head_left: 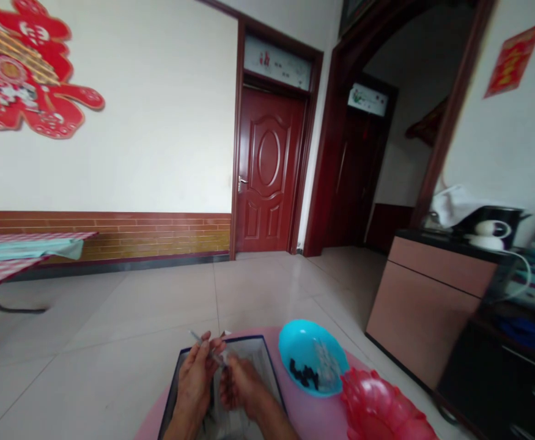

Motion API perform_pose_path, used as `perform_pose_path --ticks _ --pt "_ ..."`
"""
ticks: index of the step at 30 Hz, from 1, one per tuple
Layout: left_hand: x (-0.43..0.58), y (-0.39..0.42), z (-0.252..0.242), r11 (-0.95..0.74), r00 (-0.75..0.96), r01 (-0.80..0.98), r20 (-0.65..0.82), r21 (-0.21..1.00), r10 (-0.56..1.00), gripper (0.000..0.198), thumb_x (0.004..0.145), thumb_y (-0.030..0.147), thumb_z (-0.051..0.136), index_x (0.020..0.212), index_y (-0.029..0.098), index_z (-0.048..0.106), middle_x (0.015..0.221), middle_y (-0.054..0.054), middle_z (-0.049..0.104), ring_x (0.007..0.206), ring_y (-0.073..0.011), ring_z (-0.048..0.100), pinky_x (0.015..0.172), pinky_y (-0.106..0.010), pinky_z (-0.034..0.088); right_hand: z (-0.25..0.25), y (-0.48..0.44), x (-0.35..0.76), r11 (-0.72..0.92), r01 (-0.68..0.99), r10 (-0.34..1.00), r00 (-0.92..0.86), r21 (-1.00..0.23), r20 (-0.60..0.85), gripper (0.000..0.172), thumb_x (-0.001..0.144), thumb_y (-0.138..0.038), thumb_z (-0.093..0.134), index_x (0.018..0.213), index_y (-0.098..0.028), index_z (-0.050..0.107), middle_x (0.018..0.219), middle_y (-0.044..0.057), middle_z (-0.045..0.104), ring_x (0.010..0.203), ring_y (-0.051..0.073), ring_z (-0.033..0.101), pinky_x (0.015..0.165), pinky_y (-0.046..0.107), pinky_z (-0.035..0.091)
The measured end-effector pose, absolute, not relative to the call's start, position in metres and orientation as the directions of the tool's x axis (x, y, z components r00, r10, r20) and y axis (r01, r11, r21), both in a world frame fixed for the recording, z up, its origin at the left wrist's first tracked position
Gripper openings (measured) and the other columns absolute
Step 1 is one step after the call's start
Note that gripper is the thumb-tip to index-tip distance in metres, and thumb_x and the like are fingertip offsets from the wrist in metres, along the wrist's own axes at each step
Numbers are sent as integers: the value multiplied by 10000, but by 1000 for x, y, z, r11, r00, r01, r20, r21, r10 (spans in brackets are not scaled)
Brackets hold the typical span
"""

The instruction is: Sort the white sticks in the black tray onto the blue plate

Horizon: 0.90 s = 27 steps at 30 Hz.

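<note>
Both hands are close together over a shallow box (274, 373) with a dark blue rim, on a pink round surface (301, 406). My left hand (196, 373) is closed on a thin, pen-like stick (197, 337) that slants up to the left. Beside it, my right hand (244, 382) has its fingers closed near the stick's lower end; what it pinches is too small and blurred to name. Right of the box, a blue bowl (297, 336) holds several small black pieces (304, 374) and clear pieces (326, 365).
A red scalloped bowl (380, 406) sits beside the blue bowl at the lower right. Farther right are a pink-fronted cabinet (425, 299) and a kettle (490, 235). A table with a checked cloth (1, 269) stands at the left; a red door (269, 165) is ahead.
</note>
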State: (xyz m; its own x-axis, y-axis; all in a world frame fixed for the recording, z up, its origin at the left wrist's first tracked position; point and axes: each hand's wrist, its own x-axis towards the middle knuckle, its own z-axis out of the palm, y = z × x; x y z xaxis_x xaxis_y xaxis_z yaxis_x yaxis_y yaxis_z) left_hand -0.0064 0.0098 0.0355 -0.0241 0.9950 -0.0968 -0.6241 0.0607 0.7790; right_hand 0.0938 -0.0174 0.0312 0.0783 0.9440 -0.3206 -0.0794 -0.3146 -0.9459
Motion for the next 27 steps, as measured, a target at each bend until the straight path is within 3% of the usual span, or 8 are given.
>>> perform_pose_path --ticks 2,5,10,13,16,22,27 --pt "-6 8 38 32 -37 -603 -69 797 997 642 611 363 757 1189 192 535 698 16 663 595 -129 622 553 -224 480 40 -16 102 -276 166 956 146 -947 -253 467 849 -484 312 639 -171 587 500 9 569 368 124 491 384 241 384" --pt "-4 3 43 5 -36 -473 -26 881 999 731 655 443 699 1290 172 460 653 42 627 471 -94 538 447 -195 415 58 -9 132 -180 422 960 270 -889 -66 311 813 -370 420 643 -185 606 564 13 625 456 127 542 459 230 402" --pt "0 0 43 12 34 -292 -2 956 999 630 646 506 651 1167 163 564 740 9 640 497 -103 538 408 -194 379 75 -8 217 -171 660 908 394 -732 143 142 691 -153 534 596 -209 624 774 49 709 856 191 623 776 261 414" --pt "-1 3 39 -30 41 -141 37 990 999 483 679 592 597 874 154 651 564 48 546 411 -82 435 374 -183 290 69 -23 269 -265 738 869 462 -621 179 185 660 -79 509 554 -191 609 766 104 706 887 232 623 820 305 394" --pt "-2 6 37 -101 58 -9 101 995 993 517 711 670 530 677 162 618 473 58 456 389 -81 373 371 -191 246 56 -41 306 -351 774 842 507 -527 185 220 693 -73 484 537 -184 594 724 131 694 850 256 631 788 334 401" --pt "2 3 36 -204 111 49 198 978 974 548 739 695 492 633 168 603 473 51 445 423 -90 387 419 -200 293 38 -48 327 -420 803 830 528 -423 180 261 746 -75 470 543 -184 592 720 123 697 798 244 649 734 323 416" --pt "4 2 31 -216 142 74 204 974 969 599 725 732 467 699 161 649 494 41 461 442 -107 408 431 -211 310 39 -45 329 -440 799 816 546 -409 191 259 691 -48 497 496 -197 581 690 113 701 762 233 663 692 308 436"
